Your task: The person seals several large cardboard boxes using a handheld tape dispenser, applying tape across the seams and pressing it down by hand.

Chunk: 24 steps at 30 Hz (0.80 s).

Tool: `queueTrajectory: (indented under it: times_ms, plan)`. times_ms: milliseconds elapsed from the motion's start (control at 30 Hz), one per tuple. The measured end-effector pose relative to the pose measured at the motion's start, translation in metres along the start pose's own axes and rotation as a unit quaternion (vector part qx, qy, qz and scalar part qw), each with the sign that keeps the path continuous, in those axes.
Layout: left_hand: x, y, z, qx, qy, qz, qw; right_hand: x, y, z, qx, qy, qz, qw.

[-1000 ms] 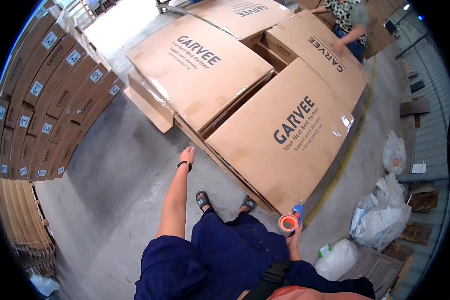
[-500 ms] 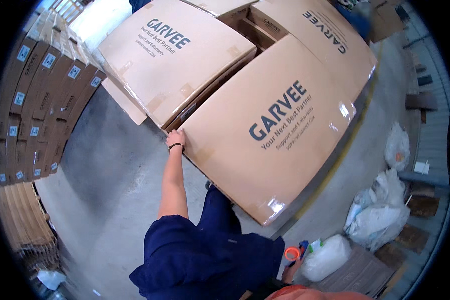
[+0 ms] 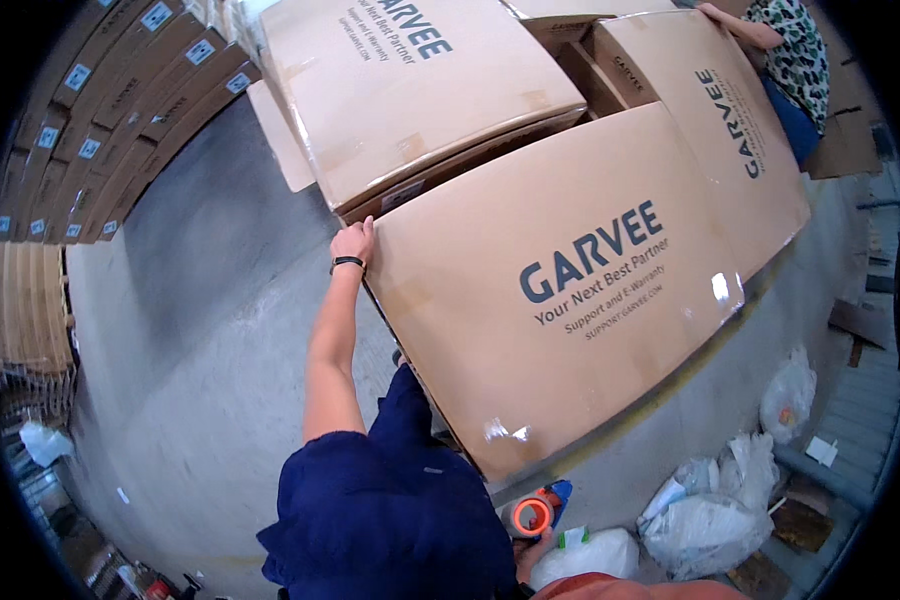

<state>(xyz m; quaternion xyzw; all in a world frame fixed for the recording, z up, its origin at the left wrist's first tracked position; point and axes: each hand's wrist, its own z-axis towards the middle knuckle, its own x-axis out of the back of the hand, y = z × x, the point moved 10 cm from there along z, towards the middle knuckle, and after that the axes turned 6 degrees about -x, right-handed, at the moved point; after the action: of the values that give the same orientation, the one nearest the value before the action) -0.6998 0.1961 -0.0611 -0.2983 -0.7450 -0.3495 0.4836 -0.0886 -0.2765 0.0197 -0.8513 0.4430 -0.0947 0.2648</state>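
Gripping with left hand (image 3: pixel 353 244) the left corner of a large, flat, brown cardboard carton (image 3: pixel 510 335), apparently to steady it. Holding with right hand (image 3: pixel 531 553), well apart, a blue tape dispenser with orange-cored roll (image 3: pixel 548 508) off the near corner, probably for one-handed use. Impossible to see inside the closed carton, set beside a second brown cardboard carton (image 3: pixel 430 110).

A carton (image 3: pixel 470 330) lies before me, my left hand (image 3: pixel 352 243) at its left corner, with a second carton (image 3: pixel 370 110) just beyond. Stacked boxes (image 3: pixel 130 110) stand to my left; bags (image 3: pixel 705 535) lie to my right.
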Motion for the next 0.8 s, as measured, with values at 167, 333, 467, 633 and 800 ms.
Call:
queueTrajectory:
  times_ms: [167, 333, 467, 633, 800]
  plan:
    - [0.008, -0.012, -0.045, 0.04, 0.049, -0.009, 0.998, -0.001, -0.05, 0.033, 0.015, -0.046, -0.03, 0.998]
    - [0.006, -0.014, -0.097, 0.036, 0.108, -0.069, 0.991, 0.036, -0.122, 0.049, 0.061, -0.07, -0.011, 0.996]
    - [-0.012, -0.034, -0.126, 0.055, 0.111, -0.058, 0.991, 0.054, -0.168, 0.042, 0.131, -0.112, -0.015, 0.985]
    - [-0.027, -0.021, -0.123, 0.027, 0.061, -0.027, 0.997, 0.052, -0.167, 0.042, 0.142, -0.066, 0.044, 0.987]
    - [-0.038, 0.04, -0.12, -0.022, 0.034, 0.036, 0.999, -0.005, -0.124, 0.034, 0.114, -0.071, 0.183, 0.974]
